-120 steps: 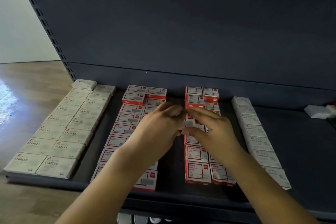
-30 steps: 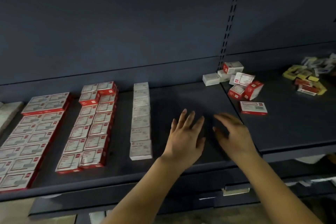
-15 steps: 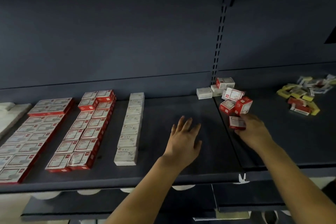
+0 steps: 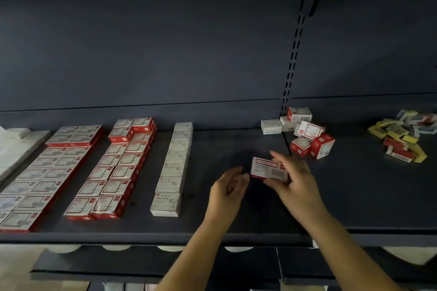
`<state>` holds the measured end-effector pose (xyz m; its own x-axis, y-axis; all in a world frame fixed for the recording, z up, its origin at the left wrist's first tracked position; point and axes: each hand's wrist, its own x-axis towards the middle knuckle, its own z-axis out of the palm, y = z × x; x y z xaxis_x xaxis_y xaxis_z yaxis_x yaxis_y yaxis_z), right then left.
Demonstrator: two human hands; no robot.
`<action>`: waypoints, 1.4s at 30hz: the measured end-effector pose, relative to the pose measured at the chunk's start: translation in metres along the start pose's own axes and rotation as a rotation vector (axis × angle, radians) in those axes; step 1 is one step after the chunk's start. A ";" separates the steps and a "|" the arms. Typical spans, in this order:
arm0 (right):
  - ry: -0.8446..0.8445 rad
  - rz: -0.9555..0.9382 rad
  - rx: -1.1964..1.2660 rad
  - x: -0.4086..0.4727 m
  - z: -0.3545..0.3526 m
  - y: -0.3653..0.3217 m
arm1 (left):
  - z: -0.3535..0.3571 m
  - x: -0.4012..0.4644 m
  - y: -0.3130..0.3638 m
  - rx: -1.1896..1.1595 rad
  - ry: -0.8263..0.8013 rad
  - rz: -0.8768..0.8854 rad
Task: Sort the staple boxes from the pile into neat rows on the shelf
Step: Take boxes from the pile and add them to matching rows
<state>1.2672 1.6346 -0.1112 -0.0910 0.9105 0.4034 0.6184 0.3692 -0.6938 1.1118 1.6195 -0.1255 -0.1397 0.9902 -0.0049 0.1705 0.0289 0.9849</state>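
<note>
Both hands hover over my shelf [image 4: 236, 224]: right hand [image 4: 294, 182] pinches a red box [image 4: 268, 169], left hand [image 4: 228, 186] loosely spread beside it (fingertips near). Pile [image 4: 305, 134] sits behind, rows [image 4: 118, 168] left.

Dim, bluish light; hands motion-blurred, box print soft, shelf lines bowed by wide-angle distortion at the edges

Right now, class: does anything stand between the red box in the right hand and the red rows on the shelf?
Yes. The left hand and the white row lie between the held red box and the nearest red rows; carrying it over them avoids both.
</note>
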 end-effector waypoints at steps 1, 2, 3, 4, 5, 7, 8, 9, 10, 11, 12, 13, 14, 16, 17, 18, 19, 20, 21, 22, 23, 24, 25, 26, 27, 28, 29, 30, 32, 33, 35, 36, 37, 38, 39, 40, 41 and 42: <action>0.012 -0.038 0.003 0.001 0.003 -0.006 | 0.000 -0.002 0.004 -0.162 -0.007 -0.084; 0.031 -0.076 -0.002 0.002 0.006 -0.009 | -0.001 -0.005 0.008 -0.307 -0.017 -0.140; 0.049 -0.109 -0.005 0.003 0.009 -0.013 | -0.004 -0.007 0.010 -0.415 -0.022 -0.166; 0.062 -0.131 -0.003 0.003 0.012 -0.015 | -0.006 -0.009 0.012 -0.484 -0.017 -0.174; 0.067 -0.146 0.004 0.004 0.014 -0.018 | -0.010 -0.011 0.014 -0.524 -0.008 -0.175; 0.057 -0.175 0.009 0.005 0.018 -0.021 | -0.015 -0.014 0.018 -0.569 0.017 -0.181; 0.049 -0.180 0.012 0.005 0.019 -0.023 | -0.017 -0.016 0.020 -0.595 0.029 -0.189; 0.050 -0.174 0.028 0.004 0.020 -0.026 | -0.018 -0.018 0.023 -0.629 0.040 -0.195; 0.061 -0.153 0.071 0.001 0.021 -0.029 | -0.020 -0.020 0.025 -0.668 0.047 -0.196; 0.075 -0.116 0.137 -0.002 0.021 -0.034 | -0.022 -0.022 0.028 -0.708 0.047 -0.193; 0.084 -0.080 0.213 -0.006 0.020 -0.040 | -0.024 -0.025 0.030 -0.746 0.043 -0.192; 0.088 -0.056 0.281 -0.009 0.019 -0.044 | -0.025 -0.029 0.033 -0.783 0.038 -0.192; 0.093 -0.054 0.325 -0.012 0.018 -0.048 | -0.026 -0.032 0.036 -0.812 0.038 -0.194; 0.103 -0.082 0.353 -0.016 0.015 -0.053 | -0.027 -0.039 0.041 -0.846 0.044 -0.189; 0.112 -0.087 0.369 -0.017 0.013 -0.055 | -0.026 -0.042 0.043 -0.856 0.046 -0.183; 0.119 -0.080 0.393 -0.018 0.011 -0.057 | -0.026 -0.045 0.045 -0.862 0.045 -0.174; 0.124 -0.072 0.416 -0.018 0.009 -0.058 | -0.025 -0.047 0.047 -0.866 0.043 -0.165; 0.126 -0.063 0.436 -0.019 0.008 -0.058 | -0.025 -0.049 0.048 -0.869 0.040 -0.160; 0.126 -0.057 0.448 -0.021 0.006 -0.060 | -0.024 -0.051 0.050 -0.873 0.038 -0.159; 0.126 -0.055 0.453 -0.022 0.006 -0.060 | -0.023 -0.053 0.051 -0.874 0.038 -0.162; 0.127 -0.057 0.453 -0.023 0.005 -0.061 | -0.023 -0.054 0.051 -0.873 0.037 -0.167; 0.128 -0.053 0.451 -0.024 0.004 -0.061 | -0.023 -0.055 0.052 -0.870 0.037 -0.171; 0.126 -0.046 0.454 -0.025 0.004 -0.062 | -0.022 -0.057 0.052 -0.867 0.037 -0.175; 0.123 -0.037 0.462 -0.026 0.003 -0.062 | -0.023 -0.058 0.052 -0.864 0.037 -0.176; 0.120 -0.030 0.472 -0.026 0.003 -0.063 | -0.023 -0.059 0.052 -0.861 0.035 -0.175; 0.117 -0.024 0.481 -0.027 0.004 -0.064 | -0.024 -0.060 0.052 -0.856 0.033 -0.173; 0.113 -0.021 0.485 -0.028 0.004 -0.064 | -0.024 -0.061 0.053 -0.851 0.032 -0.170; 0.107 -0.020 0.484 -0.029 0.004 -0.064 | -0.025 -0.062 0.054 -0.845 0.030 -0.165; 0.107 -0.024 0.478 -0.029 0.005 -0.066 | -0.027 -0.063 0.055 -0.835 0.029 -0.153; 0.125 -0.037 0.472 -0.029 0.006 -0.067 | -0.028 -0.063 0.056 -0.837 0.032 -0.149; 0.208 -0.105 0.419 -0.028 0.007 -0.067 | -0.030 -0.063 0.058 -0.853 0.047 -0.146; 0.240 -0.134 0.389 -0.027 0.007 -0.066 | -0.032 -0.063 0.059 -0.857 0.057 -0.146; 0.243 -0.129 0.392 -0.027 0.006 -0.067 | -0.034 -0.062 0.059 -0.855 0.064 -0.143; 0.213 -0.084 0.444 -0.026 0.004 -0.069 | -0.037 -0.062 0.060 -0.848 0.068 -0.134; 0.162 -0.020 0.544 -0.026 0.001 -0.073 | -0.039 -0.061 0.060 -0.833 0.073 -0.123; 0.110 0.043 0.651 -0.025 -0.001 -0.075 | -0.042 -0.061 0.060 -0.813 0.085 -0.110; 0.074 0.094 0.731 -0.024 -0.003 -0.076 | -0.045 -0.060 0.060 -0.786 0.106 -0.097; 0.053 0.127 0.762 -0.024 -0.004 -0.077 | -0.047 -0.059 0.060 -0.755 0.131 -0.085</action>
<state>1.2247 1.5837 -0.0653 -0.0054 0.9515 0.3077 -0.0881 0.3061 -0.9479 1.0839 1.5566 -0.0583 -0.2452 0.9630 -0.1121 -0.5512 -0.0433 0.8332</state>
